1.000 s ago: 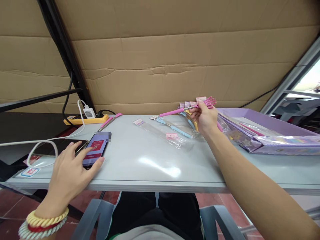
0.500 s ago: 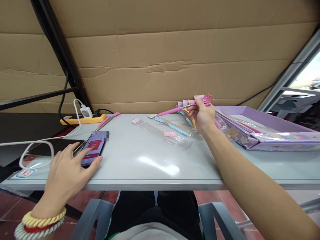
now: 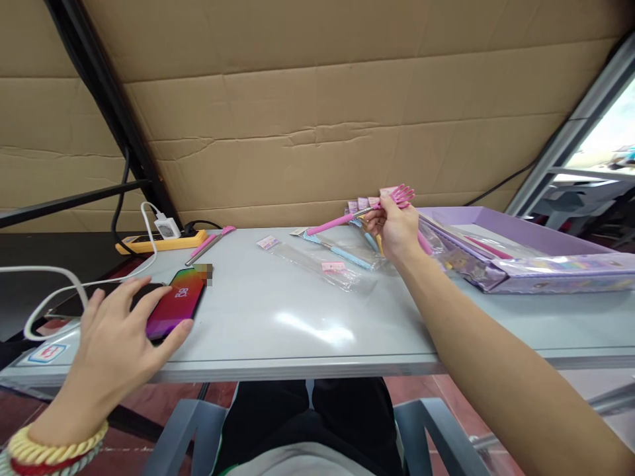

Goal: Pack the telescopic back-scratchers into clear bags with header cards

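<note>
In my right hand [image 3: 399, 233] is a pink back scratcher [image 3: 330, 224], gripped near its small hand-shaped head, which points right. Its handle slants down to the left, above a light blue back scratcher [image 3: 347, 255] on the table. My left hand [image 3: 116, 337] has its fingers spread at the near left, beside and partly over a phone [image 3: 178, 305] with a red and purple screen. Whether a fingertip touches the screen I cannot tell. Clear plastic sleeves [image 3: 307, 266] lie left of my right hand. Behind its fingers, more packaged back scratchers are partly hidden.
A purple box [image 3: 555, 283] with packaged items stands at the right. Another pink stick with a metal shaft [image 3: 211, 244] lies at the left. Behind it are a yellow power strip [image 3: 149, 243] and white charger [image 3: 167, 227]. A second, dark device lies under my left hand.
The phone's screen has gone from a purple page with a red panel to a red and purple display. My left hand has shifted slightly left; my right hand still holds the pink back scratcher.
</note>
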`<state>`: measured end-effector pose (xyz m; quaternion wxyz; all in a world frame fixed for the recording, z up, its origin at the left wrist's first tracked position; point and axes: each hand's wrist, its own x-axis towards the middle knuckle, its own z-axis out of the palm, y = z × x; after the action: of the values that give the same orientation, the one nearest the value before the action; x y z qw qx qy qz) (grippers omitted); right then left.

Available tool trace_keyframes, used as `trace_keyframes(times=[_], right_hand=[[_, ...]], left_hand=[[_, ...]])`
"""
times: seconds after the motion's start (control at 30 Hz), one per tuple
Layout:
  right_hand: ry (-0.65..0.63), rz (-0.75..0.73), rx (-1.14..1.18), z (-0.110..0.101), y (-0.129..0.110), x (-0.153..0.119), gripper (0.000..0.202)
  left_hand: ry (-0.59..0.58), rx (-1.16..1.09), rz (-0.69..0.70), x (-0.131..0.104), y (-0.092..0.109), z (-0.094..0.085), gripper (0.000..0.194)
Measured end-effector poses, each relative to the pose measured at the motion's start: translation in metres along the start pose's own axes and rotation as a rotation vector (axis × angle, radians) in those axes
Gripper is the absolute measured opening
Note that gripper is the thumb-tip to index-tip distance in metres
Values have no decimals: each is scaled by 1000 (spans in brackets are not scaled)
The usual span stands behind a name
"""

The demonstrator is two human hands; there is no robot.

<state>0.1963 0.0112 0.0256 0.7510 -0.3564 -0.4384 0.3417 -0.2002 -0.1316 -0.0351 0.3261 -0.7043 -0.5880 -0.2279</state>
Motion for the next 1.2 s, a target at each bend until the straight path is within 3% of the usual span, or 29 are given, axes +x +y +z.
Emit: trace_keyframes(times=[0.13,0.23,0.33,0.43,0.53,0.63,0.77,1.2], right_hand=[[-3,-3,1,1,0,0,38],[-6,-20,12,0,-1,1,37],[-13,-18,21,0,-1,1,36],[-11,-16,20,0,-1,2,36],[3,-24,4,0,0,2,37],[14,-27,-13,0,0,2,36],[15,-38,-25,0,-1,1,36],[36,-10,-10,3,-8,-2,33]], left_hand=[[55,16,196,18,-18,-10,47],[106,70,187,29,-36,-14,42],[76,31,171,28,-45,-13,41],[-57,-53,175,16,-38,-11,40],[-113,-151,87,-1,-28,-10,39],[-111,-363,-11,-13,-23,-12,35],[-99,-576,-17,-18,-23,-15,32],[-88,-620,-4,-21,-23,-8,31]])
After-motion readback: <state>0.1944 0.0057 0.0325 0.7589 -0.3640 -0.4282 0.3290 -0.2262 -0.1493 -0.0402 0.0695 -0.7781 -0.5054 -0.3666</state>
